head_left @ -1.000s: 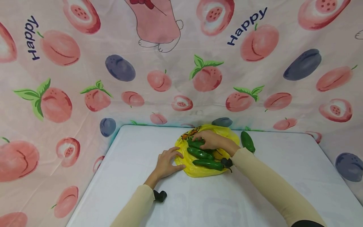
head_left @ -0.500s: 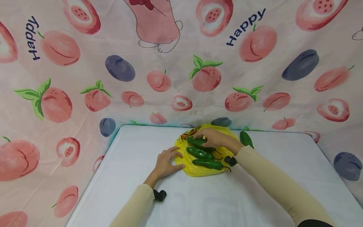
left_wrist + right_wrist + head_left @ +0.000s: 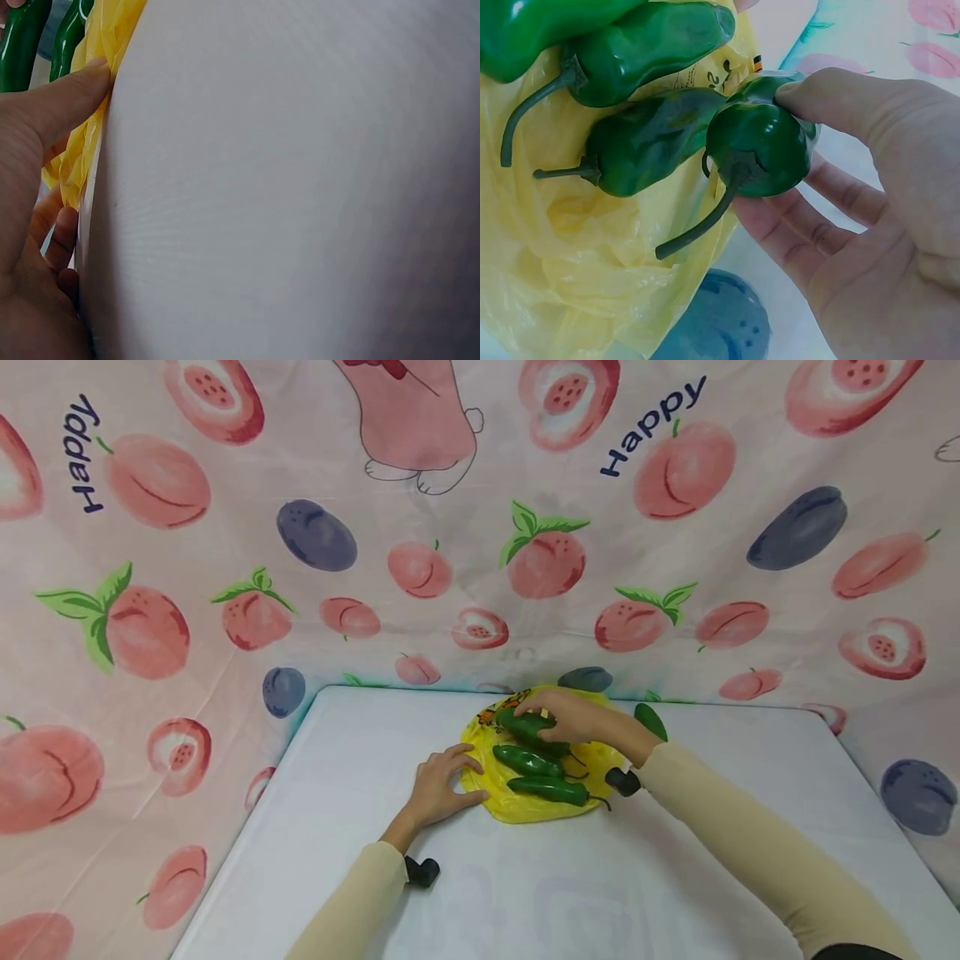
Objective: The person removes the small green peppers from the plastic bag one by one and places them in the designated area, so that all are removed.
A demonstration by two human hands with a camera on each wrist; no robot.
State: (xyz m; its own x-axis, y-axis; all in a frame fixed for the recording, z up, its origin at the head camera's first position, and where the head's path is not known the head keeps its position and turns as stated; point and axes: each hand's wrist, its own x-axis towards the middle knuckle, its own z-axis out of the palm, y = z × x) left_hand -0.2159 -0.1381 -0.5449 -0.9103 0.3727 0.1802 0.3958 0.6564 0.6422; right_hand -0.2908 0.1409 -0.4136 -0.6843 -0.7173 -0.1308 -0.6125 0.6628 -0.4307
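My right hand (image 3: 567, 717) holds a green pepper (image 3: 759, 142) over the back part of a yellow plastic bag (image 3: 517, 812). Thumb and fingers wrap this pepper from opposite sides in the right wrist view, and its stem hangs free. More green peppers lie side by side on the bag, among them a middle one (image 3: 528, 762) and a front one (image 3: 549, 791). At the bag's left edge rests my left hand (image 3: 437, 789), thumb spread well apart from the fingers. Its thumb touches the yellow plastic in the left wrist view.
One more green pepper (image 3: 650, 721) lies apart on the white table (image 3: 360, 735), right of the bag and partly behind my right forearm. Behind the table hangs a fruit-printed cloth (image 3: 480, 527). A black device (image 3: 422, 872) sits at my left wrist.
My right hand has shifted slightly right, and the pepper in its grip now lies closer to the peppers in front. My left hand stays at the bag's edge.
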